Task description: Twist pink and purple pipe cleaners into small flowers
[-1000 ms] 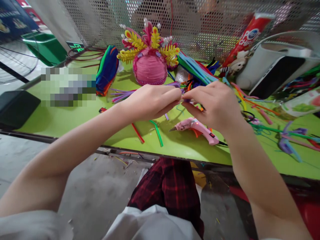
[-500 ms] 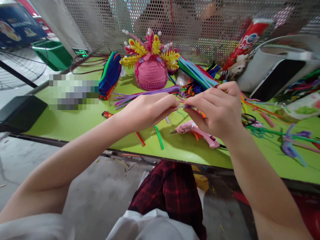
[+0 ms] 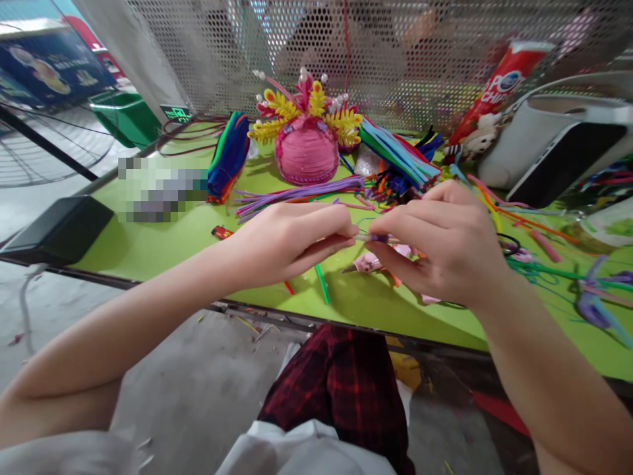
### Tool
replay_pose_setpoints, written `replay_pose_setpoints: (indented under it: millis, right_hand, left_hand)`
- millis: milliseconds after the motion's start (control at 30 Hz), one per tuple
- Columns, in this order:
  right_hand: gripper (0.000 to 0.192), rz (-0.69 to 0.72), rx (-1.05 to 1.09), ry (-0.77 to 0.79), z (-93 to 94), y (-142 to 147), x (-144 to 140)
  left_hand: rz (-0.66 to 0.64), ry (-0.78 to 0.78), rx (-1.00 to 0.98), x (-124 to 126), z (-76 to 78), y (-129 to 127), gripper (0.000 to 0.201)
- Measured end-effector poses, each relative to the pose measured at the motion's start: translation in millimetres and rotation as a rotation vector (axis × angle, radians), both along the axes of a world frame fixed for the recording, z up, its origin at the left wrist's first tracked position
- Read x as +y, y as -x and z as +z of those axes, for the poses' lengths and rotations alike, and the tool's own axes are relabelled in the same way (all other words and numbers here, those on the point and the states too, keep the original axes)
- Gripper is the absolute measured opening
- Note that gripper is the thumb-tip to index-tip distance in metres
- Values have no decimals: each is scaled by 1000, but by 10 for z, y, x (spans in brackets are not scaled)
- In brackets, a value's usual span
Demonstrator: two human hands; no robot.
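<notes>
The purple pipe cleaner (image 3: 376, 237) pinched between the bare hands looks fuzzy and matt. The green tabletop (image 3: 163, 241) is smooth with a dull sheen. The pink glue gun (image 3: 368, 262) is glossy plastic. Far behind, the perforated screen (image 3: 208, 53) looks like grey metal. The wound pink crown (image 3: 306, 148) appears soft and fibrous.

Left hand (image 3: 291, 241) and right hand (image 3: 440, 244): raised above the near edge of the green tabletop (image 3: 163, 237), fingertips pinching a short purple pipe-cleaner piece (image 3: 376, 237) between them. Pink glue gun (image 3: 368, 264): lying on the tabletop beneath the right hand, mostly hidden. Green stem (image 3: 322, 284) and red stem (image 3: 288, 287): loose, below the left hand. Pink domed headpiece (image 3: 306, 148) with yellow sprays: upright, farther back. Purple stems (image 3: 297, 194): a bundle lying in front of it. Red tube (image 3: 497, 89): leaning against the mesh.
</notes>
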State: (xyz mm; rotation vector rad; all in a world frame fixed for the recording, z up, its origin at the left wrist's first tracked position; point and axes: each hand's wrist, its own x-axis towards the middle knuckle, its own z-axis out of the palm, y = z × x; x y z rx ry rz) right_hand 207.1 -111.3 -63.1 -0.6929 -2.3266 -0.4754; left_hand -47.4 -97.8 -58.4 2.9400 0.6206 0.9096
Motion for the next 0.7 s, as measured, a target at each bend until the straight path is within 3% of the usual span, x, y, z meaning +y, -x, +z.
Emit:
replay_pose_setpoints:
  millis: [167,300,400,433,467,500,533,600,700]
  right_hand:
    - [6,-14,26,54,-11,-101,-52]
    - [11,-13,69,-44,-69,-445,38]
    - [7,-145,140,-186,-82,-745,130]
    - [4,-229,103,-66,-74,-793,150]
    - [7,-217,138,3,-61,-802,163]
    - [12,-169,125,83,-46,-771,171]
    - [16,-94,139,108,-31,-707,176]
    - [24,-55,146,215,-16,-527,189]
    - [33,-9,229,334,-52,-299,230]
  left_hand:
    - [3,51,-13,-56,82,8,6]
    - [27,56,-10,23,123,289,8]
    - [206,-61,-78,260,53,648,16]
    - [318,-55,-88,376,0,747,20]
    - [471,7,-27,503,-66,817,26]
    - [515,105,94,632,-137,848,32]
    - [476,124,198,751,-204,836,37]
    - [310,21,252,915,-297,683,39]
    - [148,36,-24,884,-267,245,28]
